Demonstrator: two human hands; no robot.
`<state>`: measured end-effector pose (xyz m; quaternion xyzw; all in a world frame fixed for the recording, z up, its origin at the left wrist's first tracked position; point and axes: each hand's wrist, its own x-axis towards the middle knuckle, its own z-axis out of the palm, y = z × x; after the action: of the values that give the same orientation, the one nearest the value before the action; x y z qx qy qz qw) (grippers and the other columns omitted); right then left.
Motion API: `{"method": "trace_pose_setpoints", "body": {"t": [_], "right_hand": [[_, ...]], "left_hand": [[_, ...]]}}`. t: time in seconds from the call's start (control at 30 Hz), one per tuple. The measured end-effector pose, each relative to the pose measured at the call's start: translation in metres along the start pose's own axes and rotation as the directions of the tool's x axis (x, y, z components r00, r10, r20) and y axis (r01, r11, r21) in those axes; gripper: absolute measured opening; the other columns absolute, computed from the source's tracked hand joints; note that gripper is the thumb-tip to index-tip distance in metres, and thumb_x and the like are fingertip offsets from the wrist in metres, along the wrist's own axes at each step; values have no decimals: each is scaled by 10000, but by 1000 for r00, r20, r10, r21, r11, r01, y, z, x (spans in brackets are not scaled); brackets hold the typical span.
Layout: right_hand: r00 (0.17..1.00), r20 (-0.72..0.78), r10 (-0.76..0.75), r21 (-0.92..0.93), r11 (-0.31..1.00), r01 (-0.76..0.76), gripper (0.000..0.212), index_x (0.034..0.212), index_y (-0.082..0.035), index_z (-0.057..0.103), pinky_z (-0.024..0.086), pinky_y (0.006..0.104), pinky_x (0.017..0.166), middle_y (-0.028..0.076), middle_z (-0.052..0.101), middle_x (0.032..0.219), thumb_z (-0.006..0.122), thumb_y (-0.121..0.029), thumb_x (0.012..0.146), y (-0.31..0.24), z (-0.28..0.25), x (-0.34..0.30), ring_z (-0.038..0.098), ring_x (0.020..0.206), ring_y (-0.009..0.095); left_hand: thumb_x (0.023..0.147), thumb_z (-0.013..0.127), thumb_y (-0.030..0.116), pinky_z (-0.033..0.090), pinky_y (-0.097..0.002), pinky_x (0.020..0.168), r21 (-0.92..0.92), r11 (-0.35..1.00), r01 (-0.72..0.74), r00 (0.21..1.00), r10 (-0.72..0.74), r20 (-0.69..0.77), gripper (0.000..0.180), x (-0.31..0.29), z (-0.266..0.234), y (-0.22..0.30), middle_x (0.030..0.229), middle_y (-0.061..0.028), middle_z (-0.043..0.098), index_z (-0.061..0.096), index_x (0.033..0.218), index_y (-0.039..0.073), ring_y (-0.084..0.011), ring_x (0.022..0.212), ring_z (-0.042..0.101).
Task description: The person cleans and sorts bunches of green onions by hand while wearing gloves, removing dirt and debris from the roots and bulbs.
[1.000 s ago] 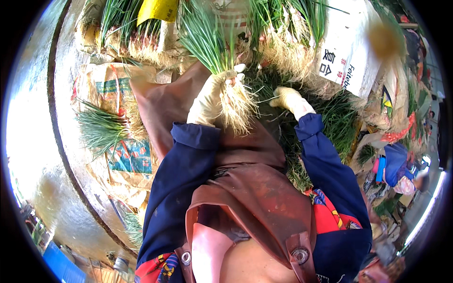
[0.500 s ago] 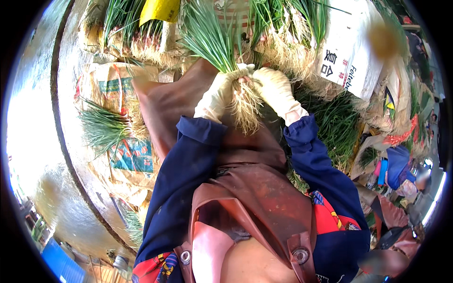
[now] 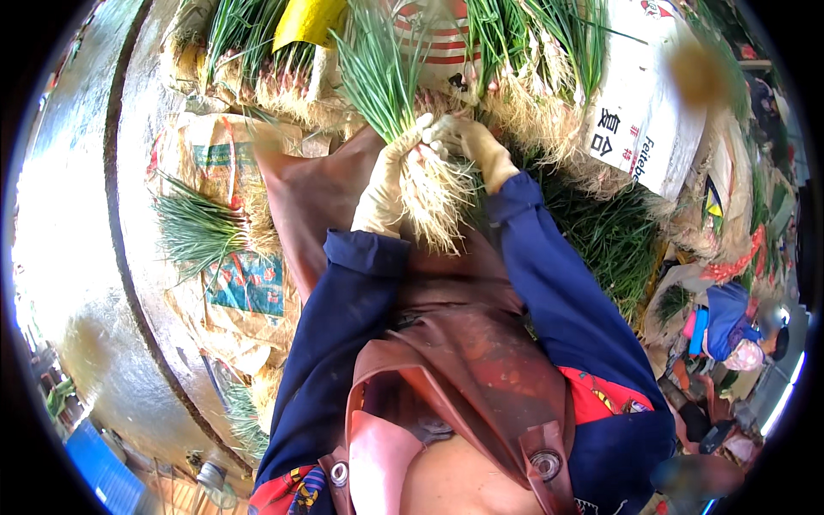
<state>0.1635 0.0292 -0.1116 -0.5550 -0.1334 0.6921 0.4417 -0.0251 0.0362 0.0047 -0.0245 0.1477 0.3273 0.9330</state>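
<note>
My left hand (image 3: pixel 388 184), in a cream glove, grips a bunch of spring onions (image 3: pixel 376 81) round the stems. The green leaves point up and away, and the pale roots (image 3: pixel 433 202) fan down towards me over my brown apron (image 3: pixel 322 189). My right hand (image 3: pixel 474 144), gloved alike, closes on the right side of the bunch by the pinkish bulbs. Its fingertips meet those of the left, so their exact hold is partly hidden.
Upright spring onions (image 3: pixel 541 60) stand beyond my hands. A smaller bunch (image 3: pixel 202 225) lies on a tan sack (image 3: pixel 206 133) at left. Loose greens (image 3: pixel 605 240) lie to the right beside a white printed sack (image 3: pixel 648 94). A yellow sheet (image 3: pixel 306 21) is at the back.
My right hand has drawn inward and its wrist has turned, with the forearm nearer the middle. The bunch has shifted slightly left, its roots spread wider. The left hand still holds it.
</note>
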Motion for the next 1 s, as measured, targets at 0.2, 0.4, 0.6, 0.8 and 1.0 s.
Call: {"method": "trace_pose_setpoints", "body": {"t": [0.2, 0.4, 0.6, 0.8, 1.0], "right_hand": [[743, -108, -660, -958, 269, 100, 189, 951, -88, 627, 487, 329, 671, 124, 645, 882, 610, -242, 844, -46, 24, -143, 632, 770, 248], [737, 325, -593, -938, -304, 170, 115, 860, -113, 616, 483, 357, 639, 83, 607, 815, 594, -221, 825, -54, 50, -163, 597, 724, 270], [966, -27, -258, -372, 899, 230, 547, 1023, -2, 592, 465, 286, 721, 64, 628, 987, 562, -516, 837, -65, 3, -138, 566, 807, 140], [992, 41, -123, 388, 916, 98, 417, 1117, 12, 549, 394, 187, 433, -14, 564, 755, 576, -340, 894, -68, 21, -83, 417, 495, 15], [954, -118, -277, -460, 866, 194, 288, 931, -25, 643, 457, 254, 485, 31, 613, 711, 597, -305, 877, -72, 46, -96, 585, 574, 130]], "left_hand": [[848, 581, 86, 476, -308, 879, 315, 948, 31, 985, 24, -170, 338, 2, 27, -13, 1195, -148, 574, 540, 1145, -70, -212, 1035, 570], [825, 608, 39, 540, -256, 615, 410, 878, 247, 968, -201, -153, 229, 34, -10, -16, 892, -99, 670, 597, 1037, -49, -158, 708, 647], [797, 643, 31, 531, -244, 556, 435, 857, 277, 953, -189, -235, 197, 26, 11, -22, 839, -83, 667, 609, 983, -24, -137, 663, 638], [813, 634, 48, 515, -260, 492, 567, 796, 210, 974, -121, -192, 131, 27, -6, -16, 743, -78, 651, 613, 921, -22, -137, 572, 612], [866, 582, 84, 517, -254, 514, 647, 712, 274, 960, -168, -222, 134, 27, 0, -10, 743, -68, 646, 609, 944, -21, -141, 566, 610]]}}
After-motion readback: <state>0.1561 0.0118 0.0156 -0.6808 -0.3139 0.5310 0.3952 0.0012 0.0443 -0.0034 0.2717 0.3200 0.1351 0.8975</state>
